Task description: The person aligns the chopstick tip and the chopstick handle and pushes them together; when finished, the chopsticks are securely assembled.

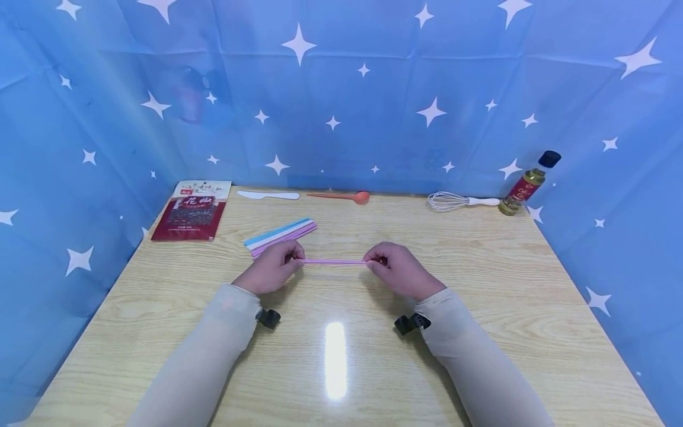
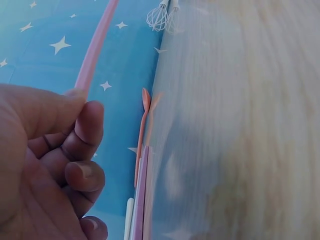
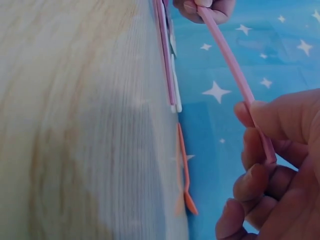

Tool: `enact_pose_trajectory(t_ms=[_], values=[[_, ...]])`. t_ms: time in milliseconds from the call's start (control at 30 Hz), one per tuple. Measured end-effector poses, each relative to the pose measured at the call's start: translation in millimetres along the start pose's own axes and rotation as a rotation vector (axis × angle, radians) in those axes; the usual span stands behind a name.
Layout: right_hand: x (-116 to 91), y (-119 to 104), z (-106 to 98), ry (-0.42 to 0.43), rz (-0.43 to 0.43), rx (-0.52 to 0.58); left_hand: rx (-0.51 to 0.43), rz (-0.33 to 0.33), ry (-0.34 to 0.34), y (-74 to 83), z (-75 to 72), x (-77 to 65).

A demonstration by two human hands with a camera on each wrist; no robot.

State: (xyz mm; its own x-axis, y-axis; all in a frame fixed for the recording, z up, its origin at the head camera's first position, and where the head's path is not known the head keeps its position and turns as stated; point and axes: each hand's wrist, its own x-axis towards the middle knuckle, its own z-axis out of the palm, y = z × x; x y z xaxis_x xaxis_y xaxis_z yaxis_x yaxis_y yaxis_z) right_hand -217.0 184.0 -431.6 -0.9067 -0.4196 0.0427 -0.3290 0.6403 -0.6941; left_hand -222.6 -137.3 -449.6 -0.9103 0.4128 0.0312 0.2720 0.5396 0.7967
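A slim pink straw (image 1: 335,261) is stretched level between both hands, above the table. My left hand (image 1: 274,265) pinches one end of it between thumb and index finger; the other fingers are curled loosely in the left wrist view. Near the opposite end, my right hand (image 1: 397,270) holds the straw with thumb and fingers, and a short tip (image 3: 270,159) shows past the thumb in the right wrist view. Just behind the left hand lies a bundle of blue, white and purple straws (image 1: 280,235), partly covered by that hand.
Along the back edge lie a red seasoning packet (image 1: 189,212), a white knife (image 1: 268,195), an orange spoon (image 1: 360,197) and a whisk (image 1: 448,201). An oil bottle (image 1: 523,191) stands at the back right. Blue star-patterned cloth (image 1: 341,89) surrounds the wooden table (image 1: 480,273).
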Motion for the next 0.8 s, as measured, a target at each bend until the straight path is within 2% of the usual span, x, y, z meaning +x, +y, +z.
enact_pose_trajectory(t_ms=[333,567,667,800], values=[[0,3,4,0.06,-0.04,0.027,0.008,0.001,0.017,2.0,2.7,0.6],[2,5,6,0.05,0.003,0.036,0.062,-0.044,-0.02,-1.9,0.4,2.2],[3,7,7,0.066,0.017,0.036,0.105,-0.065,-0.013,-6.8,-3.9,0.8],[3,8,6,0.062,0.041,0.038,0.112,-0.08,-0.008,-12.0,-8.5,-0.3]])
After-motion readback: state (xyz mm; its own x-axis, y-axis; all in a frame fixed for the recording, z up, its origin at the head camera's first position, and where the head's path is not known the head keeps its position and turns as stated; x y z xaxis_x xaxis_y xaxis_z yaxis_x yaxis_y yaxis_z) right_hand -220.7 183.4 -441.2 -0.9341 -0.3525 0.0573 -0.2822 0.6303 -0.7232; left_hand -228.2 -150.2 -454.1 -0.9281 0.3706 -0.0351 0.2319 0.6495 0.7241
